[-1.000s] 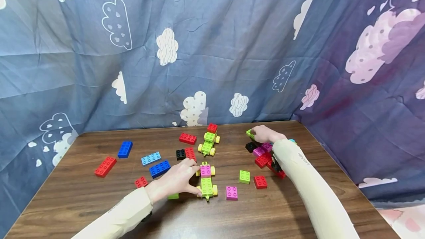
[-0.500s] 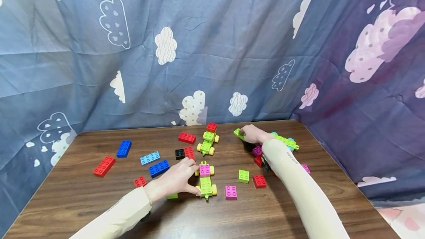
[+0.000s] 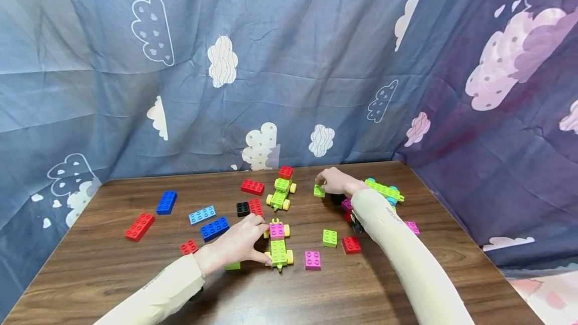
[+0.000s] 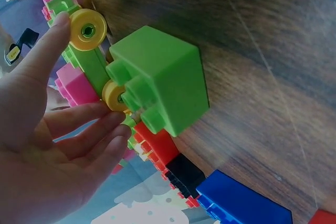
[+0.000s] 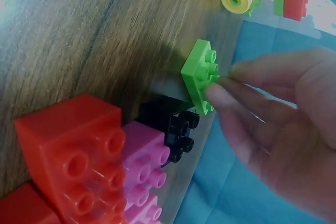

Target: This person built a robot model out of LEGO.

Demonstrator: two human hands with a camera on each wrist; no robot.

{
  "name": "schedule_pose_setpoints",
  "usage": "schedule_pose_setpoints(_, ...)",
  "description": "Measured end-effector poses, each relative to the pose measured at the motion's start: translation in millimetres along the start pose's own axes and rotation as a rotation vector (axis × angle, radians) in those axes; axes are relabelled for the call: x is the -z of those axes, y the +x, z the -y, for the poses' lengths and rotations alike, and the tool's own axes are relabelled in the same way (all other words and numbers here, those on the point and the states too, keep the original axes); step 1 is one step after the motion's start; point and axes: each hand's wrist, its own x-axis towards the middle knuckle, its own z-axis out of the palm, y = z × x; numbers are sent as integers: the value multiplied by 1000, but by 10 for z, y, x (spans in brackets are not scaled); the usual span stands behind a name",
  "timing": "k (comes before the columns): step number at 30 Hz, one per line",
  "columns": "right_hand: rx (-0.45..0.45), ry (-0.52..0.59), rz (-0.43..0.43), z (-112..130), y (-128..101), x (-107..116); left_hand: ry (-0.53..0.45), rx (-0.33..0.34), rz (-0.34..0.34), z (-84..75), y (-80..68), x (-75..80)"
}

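Observation:
In the head view my left hand (image 3: 241, 240) is beside a green toy car (image 3: 278, 252) with yellow wheels and a pink brick (image 3: 276, 230) on it. In the left wrist view the thumb lies at one yellow wheel (image 4: 88, 30) and relaxed fingers reach the other; nothing is gripped. At the back right, my right hand (image 3: 339, 181) pinches a flat green brick (image 3: 319, 189) by its studs, between thumb and fingers, as the right wrist view shows (image 5: 198, 77). That brick is low over the tabletop; whether it touches the wood I cannot tell.
A second green car (image 3: 281, 195) with a red brick stands at the back. Several red, blue and black bricks, including a blue one (image 3: 214, 228), lie left. Red, pink and black bricks (image 5: 79, 156) and a green base with blue wheels (image 3: 384, 190) are around the right forearm.
My right hand has moved left with the flat green brick, away from the pile, and the brick has turned. The left hand stays at the car.

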Motion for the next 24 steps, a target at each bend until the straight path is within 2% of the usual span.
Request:
schedule_pose_setpoints(4, -2, -13, -65, -14, -3, -12, 5, 7, 8, 6, 0, 1)
schedule_pose_setpoints(8, -40, -32, -19, -22, -9, -71, 5, 3, 12, 6, -2, -9)
schedule_pose_setpoints(11, -5, -56, 12, 11, -25, -111, 5, 3, 10, 0, -7, -19)
schedule_pose_setpoints(15, 50, -71, 12, 106, -64, -112, -4, 4, 0, -7, -8, -28)
schedule_pose_setpoints(21, 47, -28, 44, 237, -146, -90, -8, 5, 2, -7, 1, -32)
schedule_pose_setpoints(24, 63, -16, 27, 268, -193, -101, 2, 4, 7, -6, 3, -28)
